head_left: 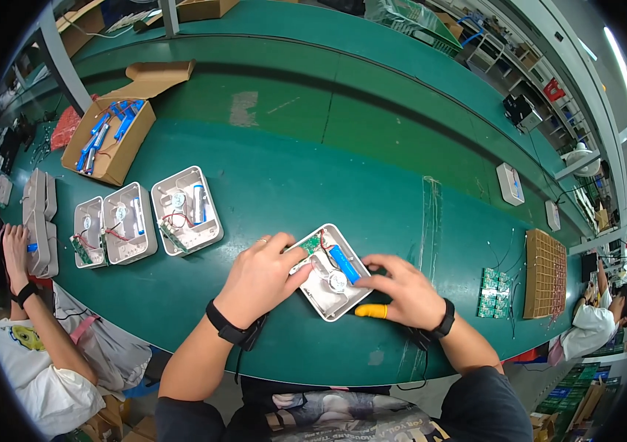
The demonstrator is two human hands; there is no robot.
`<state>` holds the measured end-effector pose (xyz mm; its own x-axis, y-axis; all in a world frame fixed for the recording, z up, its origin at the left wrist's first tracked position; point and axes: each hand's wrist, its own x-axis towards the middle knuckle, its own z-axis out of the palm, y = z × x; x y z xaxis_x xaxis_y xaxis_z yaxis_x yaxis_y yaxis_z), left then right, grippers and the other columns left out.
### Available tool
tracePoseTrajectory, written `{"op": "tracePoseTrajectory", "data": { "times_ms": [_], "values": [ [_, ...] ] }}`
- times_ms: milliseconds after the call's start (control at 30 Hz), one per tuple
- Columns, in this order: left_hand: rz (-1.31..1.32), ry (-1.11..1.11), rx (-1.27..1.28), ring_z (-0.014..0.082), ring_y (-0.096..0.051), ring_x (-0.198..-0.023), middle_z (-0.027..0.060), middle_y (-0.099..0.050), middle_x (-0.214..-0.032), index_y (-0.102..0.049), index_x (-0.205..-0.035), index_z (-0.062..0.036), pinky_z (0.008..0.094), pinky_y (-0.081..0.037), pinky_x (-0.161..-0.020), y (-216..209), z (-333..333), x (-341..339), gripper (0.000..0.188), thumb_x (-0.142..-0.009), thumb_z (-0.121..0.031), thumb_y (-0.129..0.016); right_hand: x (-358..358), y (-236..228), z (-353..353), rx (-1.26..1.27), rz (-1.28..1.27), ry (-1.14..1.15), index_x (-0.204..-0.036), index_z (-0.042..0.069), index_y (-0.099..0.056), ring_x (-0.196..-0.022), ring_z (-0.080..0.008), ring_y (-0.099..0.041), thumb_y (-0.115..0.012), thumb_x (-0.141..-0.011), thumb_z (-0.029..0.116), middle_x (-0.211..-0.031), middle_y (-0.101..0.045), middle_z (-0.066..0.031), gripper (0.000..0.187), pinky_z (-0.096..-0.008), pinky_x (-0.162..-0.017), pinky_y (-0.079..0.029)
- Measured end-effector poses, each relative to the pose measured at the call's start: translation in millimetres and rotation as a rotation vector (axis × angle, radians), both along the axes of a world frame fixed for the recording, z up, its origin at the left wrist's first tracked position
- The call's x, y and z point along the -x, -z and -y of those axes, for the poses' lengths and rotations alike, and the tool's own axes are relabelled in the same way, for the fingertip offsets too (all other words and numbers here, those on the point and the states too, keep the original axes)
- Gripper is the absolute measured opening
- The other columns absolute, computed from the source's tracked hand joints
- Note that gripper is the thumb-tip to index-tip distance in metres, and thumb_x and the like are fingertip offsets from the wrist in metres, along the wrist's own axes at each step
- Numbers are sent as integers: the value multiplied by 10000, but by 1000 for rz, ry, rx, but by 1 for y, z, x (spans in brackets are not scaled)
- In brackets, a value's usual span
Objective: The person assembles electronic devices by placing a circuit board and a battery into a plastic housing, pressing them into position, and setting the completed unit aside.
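A white plastic housing (321,309) lies open side up on the table before me, tilted a little. In it are a blue cylindrical battery (344,264), a round speaker (337,281), a green circuit board (313,244) and thin red and black wires. My left hand (262,276) grips the housing's left side, thumb and fingers closed near the board and partly hiding it. At the right wall, my right hand (405,293) has its fingers bent over the rim, with the thumb close to the battery's lower end. One right finger wears a yellow finger cot (371,311).
Left of me stand similar housings (187,211) with batteries and boards. Behind them is a cardboard box (125,158) of blue batteries. Green circuit boards (493,292) and a brown gridded tray (545,274) lie right. A co-worker's hand (15,250) touches stacked housings at far left.
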<state>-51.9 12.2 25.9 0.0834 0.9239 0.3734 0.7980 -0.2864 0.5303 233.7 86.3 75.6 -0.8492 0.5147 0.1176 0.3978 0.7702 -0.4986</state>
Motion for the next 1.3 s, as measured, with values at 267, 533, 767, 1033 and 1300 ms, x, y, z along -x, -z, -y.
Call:
{"op": "tracePoseTrajectory", "data": {
  "times_ms": [267,533,767,1033,1300],
  "values": [
    [-345,-579,-178,396,-683,-1112,164,-688,-1233,-657,-1309,-55,491,-525,-1058,-14,-8,31,429,-924,-205,-771,-12,17,-16,-200,67,8,-1135,142,-766,-1069,-340,-699,-811,-868,148,-1210,-732,-115,271,-463,-938,-550],
    [-363,-419,-33,410,-672,-1166,189,-684,-1239,-671,-1301,-51,511,-480,-1152,9,-6,26,380,-922,-52,-669,-19,22,-175,-343,-7,443,-1082,77,-813,-1018,-403,-722,-735,-900,97,-1090,-771,-181,199,-478,-893,-583],
    [-307,17,-188,372,-681,-1118,136,-671,-1207,-696,-1222,-80,495,-531,-1088,7,-2,-22,332,-895,-100,-754,-31,29,-225,-301,215,691,-1180,116,-799,-1078,-391,-720,-738,-930,167,-1167,-774,-159,262,-504,-938,-566],
    [-170,-326,-261,308,-710,-997,107,-691,-1038,-691,-1027,-91,469,-591,-832,-24,4,-2,217,-882,-214,-794,52,-6,-78,-293,-141,-164,-1130,151,-789,-1379,-372,-538,-824,-873,210,-1424,-631,-101,266,-536,-1144,-433],
    [-68,-402,-7,340,-708,-818,102,-702,-902,-634,-999,-74,477,-553,-680,-10,-4,10,218,-913,-193,-794,85,16,-58,-306,26,-274,-1186,165,-778,-1526,-440,-368,-833,-879,342,-1572,-498,-159,360,-640,-1218,-322]
  ]
}}
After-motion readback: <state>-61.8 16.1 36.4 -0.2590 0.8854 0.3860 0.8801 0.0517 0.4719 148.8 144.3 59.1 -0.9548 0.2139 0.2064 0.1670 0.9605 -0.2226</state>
